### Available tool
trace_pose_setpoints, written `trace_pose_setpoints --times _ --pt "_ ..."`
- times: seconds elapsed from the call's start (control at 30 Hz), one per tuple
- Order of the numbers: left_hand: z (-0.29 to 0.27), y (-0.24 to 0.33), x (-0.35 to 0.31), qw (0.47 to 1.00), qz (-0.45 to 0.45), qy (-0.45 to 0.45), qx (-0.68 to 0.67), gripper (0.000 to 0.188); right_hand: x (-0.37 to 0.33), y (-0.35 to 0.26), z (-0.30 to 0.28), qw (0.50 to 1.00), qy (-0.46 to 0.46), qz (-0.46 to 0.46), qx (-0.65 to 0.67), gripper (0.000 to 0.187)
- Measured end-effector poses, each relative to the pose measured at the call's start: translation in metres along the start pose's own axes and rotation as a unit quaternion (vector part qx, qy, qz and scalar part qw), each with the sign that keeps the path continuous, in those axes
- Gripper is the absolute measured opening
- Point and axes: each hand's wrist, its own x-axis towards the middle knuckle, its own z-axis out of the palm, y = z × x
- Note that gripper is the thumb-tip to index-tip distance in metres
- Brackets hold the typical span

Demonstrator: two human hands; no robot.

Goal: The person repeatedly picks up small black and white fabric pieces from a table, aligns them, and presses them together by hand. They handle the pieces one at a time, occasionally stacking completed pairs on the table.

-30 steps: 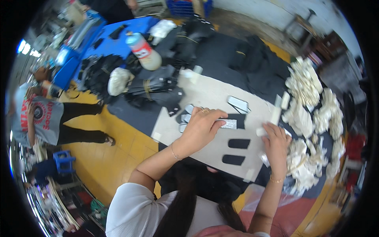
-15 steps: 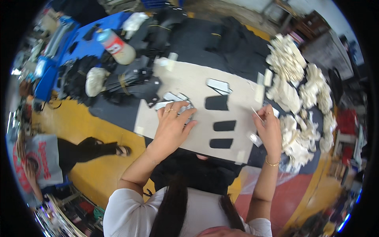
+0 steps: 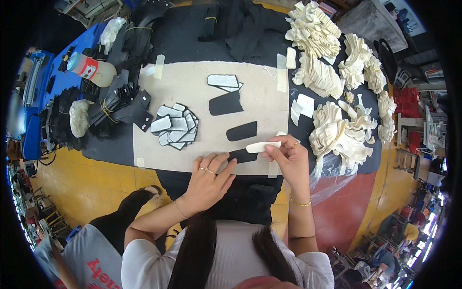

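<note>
Where black pieces (image 3: 242,130) lie, right fingers (image 3: 275,152) pinch a strip (image 3: 258,146)

Slim cream-white strip (image 3: 256,147) of thin, cloth-like material: elongated, rounded end toward 9 o'clock, other end toward 3 o'clock and pinched, partly covered by the grip; slight tilt, long axis nearly level across the view. Small dark black tab-shaped fabric piece (image 3: 249,157): flat, unfolded, long axis about 8 to 2 o'clock, 8 o'clock end partly hidden. Strip overlaps its 2 o'clock end in view; can't tell if touching.
</note>
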Motion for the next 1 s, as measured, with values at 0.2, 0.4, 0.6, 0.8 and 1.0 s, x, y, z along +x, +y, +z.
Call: trace_pose_setpoints --times 0.2,0.4,0.6,0.8,1.0 --pt "0.008 -0.007 -0.016 0.999 0.0 -0.009 0.04 0.054 -0.005 0.015 0.011 0.996 0.025 0.059 0.056 0.016" --pt "0.012 -0.011 -0.022 0.999 -0.005 -0.018 0.03 0.057 -0.006 0.014 0.018 0.994 0.03 0.102 0.0 0.019" --pt "0.011 -0.016 -0.025 1.0 0.005 -0.014 0.002 0.057 -0.008 0.013 0.027 0.994 0.021 0.106 0.017 0.018" --pt "-0.004 -0.015 -0.01 0.976 -0.072 0.059 -0.197 0.056 -0.014 0.005 0.032 0.997 -0.004 0.08 0.013 0.016" --pt "-0.016 -0.009 0.025 0.906 -0.144 0.051 -0.395 0.051 -0.025 -0.006 0.041 0.997 0.004 -0.012 -0.082 0.013"
